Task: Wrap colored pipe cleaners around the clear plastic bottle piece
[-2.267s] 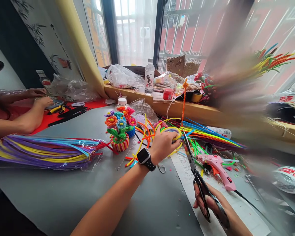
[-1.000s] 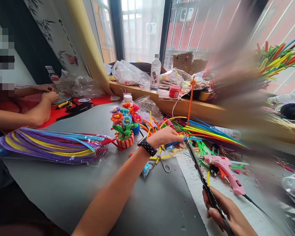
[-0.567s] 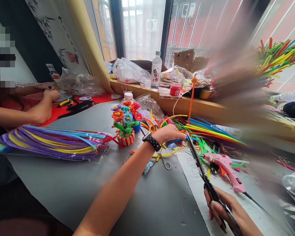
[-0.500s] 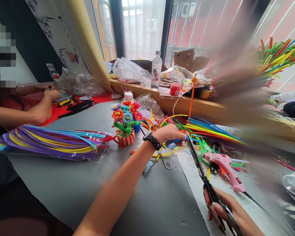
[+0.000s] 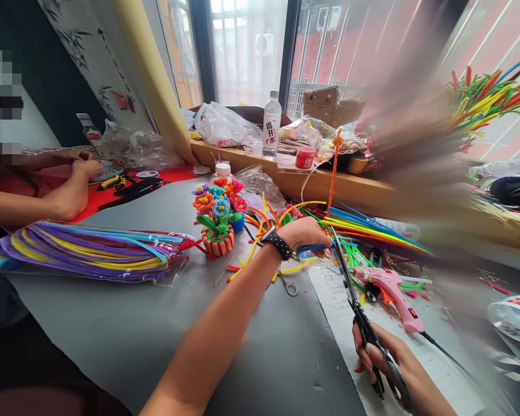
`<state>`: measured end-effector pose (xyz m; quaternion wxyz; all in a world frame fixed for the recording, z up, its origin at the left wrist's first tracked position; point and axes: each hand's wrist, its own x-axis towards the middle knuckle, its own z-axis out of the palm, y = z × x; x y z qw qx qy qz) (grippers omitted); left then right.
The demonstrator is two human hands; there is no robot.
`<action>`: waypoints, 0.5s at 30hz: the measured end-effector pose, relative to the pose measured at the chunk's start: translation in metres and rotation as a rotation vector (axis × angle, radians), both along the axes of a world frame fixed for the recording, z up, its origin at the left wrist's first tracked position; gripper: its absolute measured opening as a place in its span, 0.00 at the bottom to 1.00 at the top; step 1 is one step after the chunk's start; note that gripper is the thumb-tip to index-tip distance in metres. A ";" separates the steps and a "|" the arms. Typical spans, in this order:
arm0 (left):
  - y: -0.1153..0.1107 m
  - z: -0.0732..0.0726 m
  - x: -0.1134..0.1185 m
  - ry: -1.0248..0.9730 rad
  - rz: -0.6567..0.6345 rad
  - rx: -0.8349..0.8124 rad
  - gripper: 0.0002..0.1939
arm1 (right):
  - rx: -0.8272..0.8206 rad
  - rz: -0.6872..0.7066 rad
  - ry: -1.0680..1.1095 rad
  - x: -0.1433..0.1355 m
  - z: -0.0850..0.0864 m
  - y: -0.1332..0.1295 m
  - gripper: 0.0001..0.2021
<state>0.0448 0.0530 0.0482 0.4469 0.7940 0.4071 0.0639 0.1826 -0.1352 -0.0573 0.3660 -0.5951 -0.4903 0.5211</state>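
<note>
The left hand [image 5: 307, 234], fingers closed, grips a blue fuzzy pipe-cleaner strand [image 5: 314, 248] above the smooth grey tabletop [image 5: 260, 358]. The right hand [image 5: 383, 355] holds one pair of long black-handled metal scissors [image 5: 356, 303], blades slightly parted beside the strand. One glossy pink plastic glue gun [image 5: 392, 292] lies to their right. Two bouquets of fuzzy pipe-cleaner flowers [image 5: 216, 211] stand left of the left hand, the nearer in a round, red-and-yellow striped pot [image 5: 218, 241].
</note>
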 end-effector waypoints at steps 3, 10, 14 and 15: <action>-0.001 0.000 0.000 -0.001 -0.017 0.029 0.10 | -0.023 -0.001 -0.004 0.001 0.000 0.001 0.25; -0.001 0.000 0.003 0.006 -0.039 0.077 0.11 | 0.008 0.050 -0.038 0.005 -0.004 0.003 0.25; -0.003 0.001 0.004 -0.005 -0.052 0.089 0.11 | -0.024 0.089 -0.063 0.009 -0.007 0.005 0.25; -0.004 0.001 0.004 -0.009 -0.056 0.091 0.11 | -0.031 0.115 -0.068 0.010 -0.009 0.006 0.25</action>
